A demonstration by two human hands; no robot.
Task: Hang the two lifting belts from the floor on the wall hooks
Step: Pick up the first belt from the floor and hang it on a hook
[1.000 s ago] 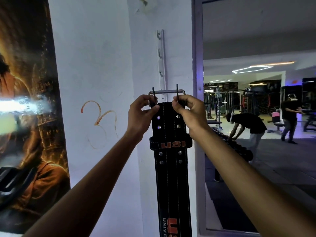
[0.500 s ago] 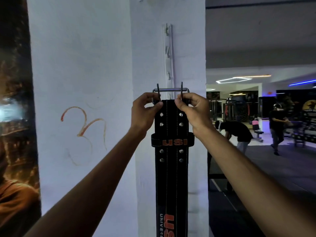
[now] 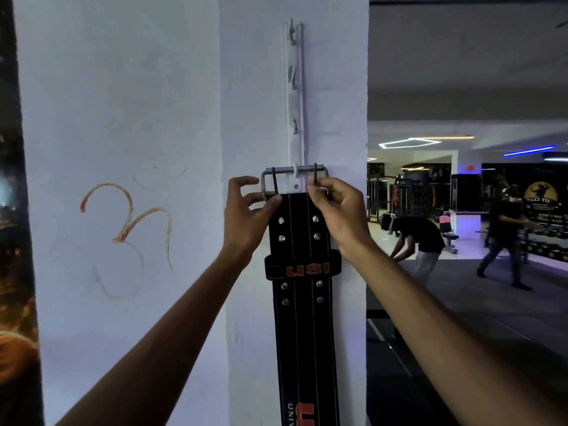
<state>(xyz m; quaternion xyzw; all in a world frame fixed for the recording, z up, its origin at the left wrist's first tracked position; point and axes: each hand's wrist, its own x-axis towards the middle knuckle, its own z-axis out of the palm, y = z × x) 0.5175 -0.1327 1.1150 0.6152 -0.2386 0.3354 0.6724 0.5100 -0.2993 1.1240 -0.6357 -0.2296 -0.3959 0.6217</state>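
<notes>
A black leather lifting belt (image 3: 302,318) with orange "USI" lettering hangs straight down the white pillar. Its metal buckle (image 3: 285,170) lies across the lowest hook (image 3: 295,171) of a white vertical hook rail (image 3: 295,87). My left hand (image 3: 246,219) pinches the buckle's left side and the belt's top corner, index finger raised. My right hand (image 3: 341,216) grips the top right corner at the right prong. Three higher hooks on the rail are bare. No second belt is in view.
The white pillar (image 3: 252,103) ends in a corner just right of the belt. An orange scrawl (image 3: 126,222) marks the wall to the left, with a dark poster (image 3: 12,272) at the far left. Beyond the corner, two people (image 3: 421,241) move on the gym floor.
The buckle now rests flat against the rail at the lowest hook. My left index finger has lifted off. The view has swung left, so the pillar is more centred.
</notes>
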